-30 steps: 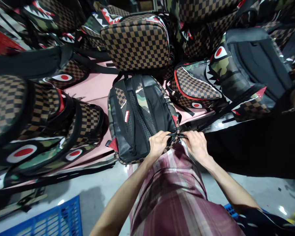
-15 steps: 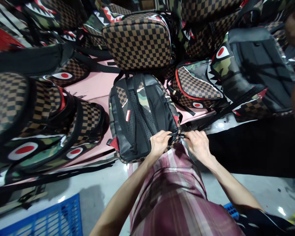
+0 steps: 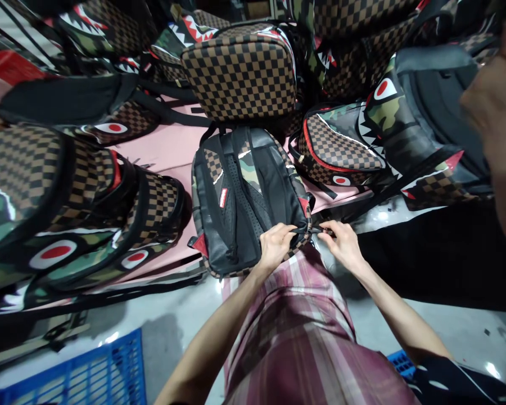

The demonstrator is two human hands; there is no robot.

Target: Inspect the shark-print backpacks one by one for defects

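Black and checkered, the bag (image 3: 251,202) lies strap side up on the pink table (image 3: 156,152), in front of the wearer. From my seat I see the left hand (image 3: 275,246) at the bag's near right corner, thumb and forefinger pinched together on a dark strap (image 3: 297,230). The right hand (image 3: 342,244) is just outside that corner, thumb and forefinger closed on a thin dark end there; the exact contact is too small for me to make out.

I count two red tabs (image 3: 200,246) on the bag, one per side, and one red label (image 3: 223,197). Left of the bag sit two eyed bags (image 3: 156,197); right of it, a piped bag (image 3: 346,143) and a camo bag (image 3: 430,118). One checkered bag (image 3: 240,79) stands directly behind it. Those farther back overlap too much for me to count. Two co-workers' hands show, one far right of the bag (image 3: 484,107), blurred, one far left.

The bag's near end seems to overhang the table edge, against the plaid cloth (image 3: 295,337). A narrow pink strip separates it from the eyed bags; the piped bag sits close on its right. Toward me from the bag, I see floor and two blue crates (image 3: 80,365), left and right.
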